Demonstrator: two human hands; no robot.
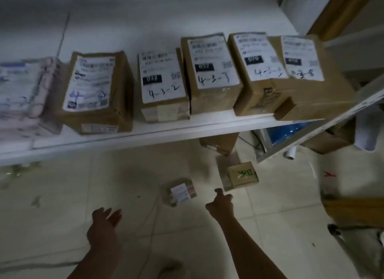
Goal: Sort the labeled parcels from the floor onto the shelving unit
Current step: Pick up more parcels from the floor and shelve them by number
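1. Right hand [221, 204] reaches low over the floor, fingers curled, thumb out, holding nothing; left hand [106, 218] hovers alongside, fingers straight and empty.
2. Small labeled parcel [180, 192] lies on the tiles at the right hand's 10 o'clock, near but untouched (likely the next pick).
3. Shelf [145, 133] at 12 o'clock carries a row of parcels [164, 79], labels upward, probably so the codes read easily.

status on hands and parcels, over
Left hand open, empty. Right hand curled, empty, beside small brown labeled parcel on tiled floor. Row of labeled cardboard parcels on white shelf. Nothing between hands and parcel.
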